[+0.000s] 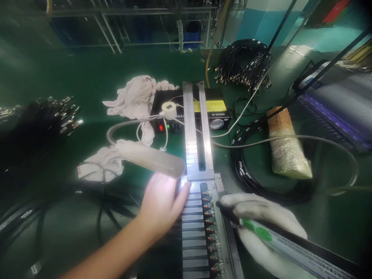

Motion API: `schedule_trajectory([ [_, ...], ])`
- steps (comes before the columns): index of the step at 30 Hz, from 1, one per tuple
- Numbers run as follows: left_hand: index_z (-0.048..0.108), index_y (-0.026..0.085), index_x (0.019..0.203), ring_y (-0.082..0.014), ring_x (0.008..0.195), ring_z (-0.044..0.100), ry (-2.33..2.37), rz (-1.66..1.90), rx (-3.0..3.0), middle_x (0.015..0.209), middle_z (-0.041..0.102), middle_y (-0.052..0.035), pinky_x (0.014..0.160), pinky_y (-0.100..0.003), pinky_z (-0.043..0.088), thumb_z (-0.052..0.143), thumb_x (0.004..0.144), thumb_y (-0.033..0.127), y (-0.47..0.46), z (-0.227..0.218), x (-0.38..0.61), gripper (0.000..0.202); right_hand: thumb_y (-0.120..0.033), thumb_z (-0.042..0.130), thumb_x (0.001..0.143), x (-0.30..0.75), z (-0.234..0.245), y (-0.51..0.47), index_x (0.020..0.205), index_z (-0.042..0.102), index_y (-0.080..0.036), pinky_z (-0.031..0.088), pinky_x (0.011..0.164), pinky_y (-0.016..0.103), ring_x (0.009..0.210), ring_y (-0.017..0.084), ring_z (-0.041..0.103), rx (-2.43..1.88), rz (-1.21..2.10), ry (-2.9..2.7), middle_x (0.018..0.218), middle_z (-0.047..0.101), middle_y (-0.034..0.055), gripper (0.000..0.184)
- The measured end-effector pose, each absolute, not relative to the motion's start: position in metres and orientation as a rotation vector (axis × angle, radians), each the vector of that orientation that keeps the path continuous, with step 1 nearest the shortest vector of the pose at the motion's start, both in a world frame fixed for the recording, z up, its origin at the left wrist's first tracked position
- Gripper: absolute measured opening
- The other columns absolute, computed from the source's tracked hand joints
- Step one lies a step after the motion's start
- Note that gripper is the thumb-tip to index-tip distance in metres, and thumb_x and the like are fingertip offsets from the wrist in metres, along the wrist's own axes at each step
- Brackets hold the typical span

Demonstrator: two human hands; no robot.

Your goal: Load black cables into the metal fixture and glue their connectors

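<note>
A long metal fixture (195,224) with a row of slots runs toward me, and several small cable connectors (209,212) sit along its right side. A slotted metal plate (190,143) extends from its far end. My left hand (161,197), bare, is at that end with the thumb on the fixture's edge; its other fingers are partly hidden by the lit lamp head (149,157). My right hand (267,217), in a white glove, is closed round a thick pen-shaped tool (279,238) with a black tip, green round stickers and a printed label. The tip is beside the connectors.
Behind the plate stands a black control box (171,126) with a gauge. White cloths (133,97) lie left of it. Bundled black cables (244,62) and coiled cable (244,182) are at right, near a plastic-wrapped block (289,151). More cables (37,124) lie left.
</note>
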State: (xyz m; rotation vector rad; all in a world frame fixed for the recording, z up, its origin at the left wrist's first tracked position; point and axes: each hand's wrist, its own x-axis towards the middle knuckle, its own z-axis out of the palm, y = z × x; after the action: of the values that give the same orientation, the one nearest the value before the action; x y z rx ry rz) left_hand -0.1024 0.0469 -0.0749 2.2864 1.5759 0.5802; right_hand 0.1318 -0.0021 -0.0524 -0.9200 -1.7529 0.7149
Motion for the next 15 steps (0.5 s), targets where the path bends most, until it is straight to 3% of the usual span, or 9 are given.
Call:
schedule_trajectory([
  [8,0.059,0.018,0.095,-0.0244,0.083,0.059,1.594,0.557,2.318,0.086,0.062,-0.0074,0.067,-0.035,0.047,0.044,0.096,0.033,0.0479,-0.0745,-0.1022,0.022,-0.001,0.062,0.078,0.1344,-0.0551,-0.004,0.108,0.064,-0.02,0.064,0.083,0.038,0.099,0.027,0.072,-0.926,0.733,-1.756,0.109,0.073,0.0102,0.035],
  [15,0.058,0.018,0.093,-0.0231,0.081,0.059,1.585,0.558,2.324,0.084,0.061,-0.0065,0.065,-0.034,0.046,0.044,0.096,0.033,0.0485,-0.0716,-0.1016,0.021,-0.004,0.063,0.078,0.1359,-0.0547,-0.0041,0.108,0.063,-0.02,0.064,0.082,0.035,0.095,0.025,0.073,-0.899,0.715,-1.798,0.106,0.073,0.0101,0.035],
])
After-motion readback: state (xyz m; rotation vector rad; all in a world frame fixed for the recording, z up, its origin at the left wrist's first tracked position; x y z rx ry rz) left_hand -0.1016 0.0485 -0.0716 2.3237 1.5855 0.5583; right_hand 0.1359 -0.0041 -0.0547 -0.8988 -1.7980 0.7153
